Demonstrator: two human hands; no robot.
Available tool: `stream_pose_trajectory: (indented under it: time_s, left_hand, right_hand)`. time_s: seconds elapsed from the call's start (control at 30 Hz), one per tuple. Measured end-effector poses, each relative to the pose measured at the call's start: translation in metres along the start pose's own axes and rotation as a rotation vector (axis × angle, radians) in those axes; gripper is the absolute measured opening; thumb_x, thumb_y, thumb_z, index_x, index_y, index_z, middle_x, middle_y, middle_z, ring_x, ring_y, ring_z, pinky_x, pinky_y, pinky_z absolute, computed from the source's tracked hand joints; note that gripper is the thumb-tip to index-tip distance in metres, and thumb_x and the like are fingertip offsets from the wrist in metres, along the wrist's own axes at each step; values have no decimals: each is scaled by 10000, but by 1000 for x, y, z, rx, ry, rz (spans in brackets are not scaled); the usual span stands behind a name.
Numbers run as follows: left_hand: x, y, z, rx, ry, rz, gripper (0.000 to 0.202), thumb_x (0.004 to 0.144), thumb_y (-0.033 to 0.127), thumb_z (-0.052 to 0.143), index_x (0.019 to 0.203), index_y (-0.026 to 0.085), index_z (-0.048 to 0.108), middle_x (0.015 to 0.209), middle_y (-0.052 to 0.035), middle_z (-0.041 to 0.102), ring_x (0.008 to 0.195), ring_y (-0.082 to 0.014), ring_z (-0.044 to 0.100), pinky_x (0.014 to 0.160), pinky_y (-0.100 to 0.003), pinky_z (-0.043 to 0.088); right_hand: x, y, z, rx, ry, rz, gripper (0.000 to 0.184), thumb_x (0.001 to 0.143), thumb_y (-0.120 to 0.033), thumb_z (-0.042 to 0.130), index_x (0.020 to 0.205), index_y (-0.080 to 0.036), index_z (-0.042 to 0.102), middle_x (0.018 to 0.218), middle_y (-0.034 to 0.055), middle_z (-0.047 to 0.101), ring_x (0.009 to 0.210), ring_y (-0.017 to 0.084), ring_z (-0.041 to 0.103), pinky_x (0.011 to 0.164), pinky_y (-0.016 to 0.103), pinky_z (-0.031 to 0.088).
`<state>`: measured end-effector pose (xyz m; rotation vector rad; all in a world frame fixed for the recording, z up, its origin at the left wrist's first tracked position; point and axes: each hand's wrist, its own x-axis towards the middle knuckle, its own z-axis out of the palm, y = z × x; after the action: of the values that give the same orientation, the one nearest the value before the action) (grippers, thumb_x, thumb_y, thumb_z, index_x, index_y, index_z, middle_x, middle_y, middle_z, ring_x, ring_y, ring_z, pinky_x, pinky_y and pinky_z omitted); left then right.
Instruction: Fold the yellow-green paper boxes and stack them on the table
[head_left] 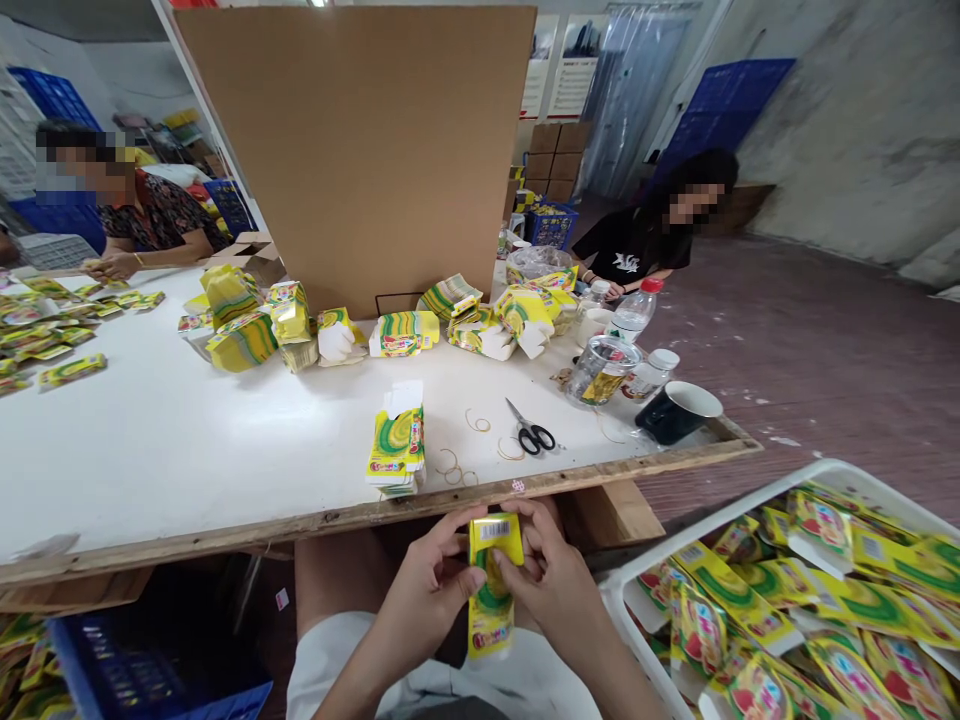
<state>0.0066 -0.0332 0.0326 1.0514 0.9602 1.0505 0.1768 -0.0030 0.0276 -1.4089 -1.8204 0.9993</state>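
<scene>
Between my two hands, above my lap, is a small yellow and green printed carton (493, 600), with a barcode on its upper end. My left hand (433, 570) grips its left edge, thumb pressed on the front face. My right hand (551, 572) holds the right edge, its thumb also on the front. The fingers behind the carton are partly hidden. Just beyond, on the table, stands a stack of flat yellow cartons (396, 440). Black-handled scissors (534, 436) lie to the right of that stack, near several loose rubber bands (454, 468).
At right stands a white bin (832, 468) full of filled yellow cartons. A blue crate (161, 650) sits low at left. Bundled cartons (405, 333) line a large cardboard panel (360, 150). A dark mug (679, 412) and jars stand near the table's right edge. Two people sit across the table.
</scene>
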Motion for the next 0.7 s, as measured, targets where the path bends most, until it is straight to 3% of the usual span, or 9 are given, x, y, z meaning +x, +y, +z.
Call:
stream_pose_trajectory:
  time_s: [0.17,0.3,0.43,0.53,0.63,0.7]
  left_hand:
    - [0,0,1,5,18,20,512,816,258,688,1309,195,570,1197,-141,703,1085,-271,662,914,-360,517]
    - [2,0,-6,-24,58,21,484,795,274,722,1253,182,594,1092,-126,745,977,-251,703,820,-315,540]
    - [5,-6,-5,-79,31,15,463,778,265,750,1211,188,607,996,-97,773,902,-231,723,765,-283,541]
    - [6,-13,6,-59,8,43,448,778,273,745,1199,184,619,1066,-116,759,939,-251,719,777,-298,551]
    - [7,-11,9,122,36,136,395,864,295,638,1250,215,610,1240,-125,691,1081,-266,678,899,-354,541]
    - [10,-3,-4,359,240,267,373,904,300,574,1272,243,599,1323,-108,637,1216,-262,596,1038,-400,458]
  right_hand:
    - [-1,3,7,43,51,30,342,814,-270,569,1151,-222,531,631,-61,575,525,155,543,545,249,438]
    - [-3,9,4,161,10,-12,323,887,-341,569,1186,-217,574,679,-29,604,585,157,566,570,248,468]
    - [-1,14,2,334,65,-75,276,903,-419,589,1070,-211,663,925,64,684,868,209,655,758,295,532]
    - [-2,13,0,426,135,-80,238,871,-434,636,962,-217,673,901,66,695,865,227,674,743,306,550]
    - [-14,13,-27,226,277,-105,210,860,-429,638,884,-225,684,865,63,693,794,224,658,684,306,534]
    - [-28,17,-63,-68,483,-113,210,841,-438,643,867,-238,700,909,74,689,816,243,621,663,319,495]
